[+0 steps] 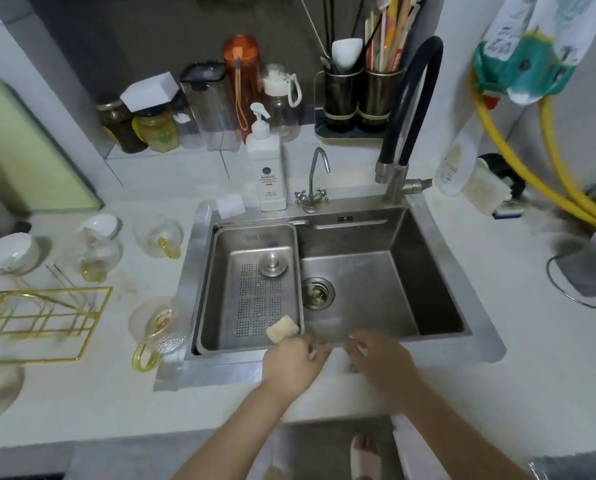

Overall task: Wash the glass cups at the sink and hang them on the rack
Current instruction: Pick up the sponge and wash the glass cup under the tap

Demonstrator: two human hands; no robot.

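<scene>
Both my hands are down at the front edge of the steel sink (438,278), close together but not touching. My left hand (294,360) has its fingers curled in; my right hand (381,362) is curled too, knuckles toward the basin. There's a faint clear blur between them, and I honestly cannot tell whether either hand is holding anything, the motion smear hides it.

The glass cups are all out on the white counter (531,375) to my left. One cup with a yellow handle (158,332) lies just beside the sink's left rim. Another yellow-handled cup (159,235) stands further back, and a third (97,256) sits left of that, near a white bowl (11,252). The gold wire rack (43,318) stands at the far left edge of the counter, apart from the sink, with the cups around it.

Inside the sink, a perforated steel drain tray (255,289) fills the left half, with a pale sponge (282,329) resting at its near right corner, just beyond my left fingers. A metal stopper (273,265) sits in the tray. The drain (316,293) lies open on the basin floor. Behind the sink stands a white soap pump bottle (267,168), and the black-hosed faucet (409,116) arches at the back right.
</scene>
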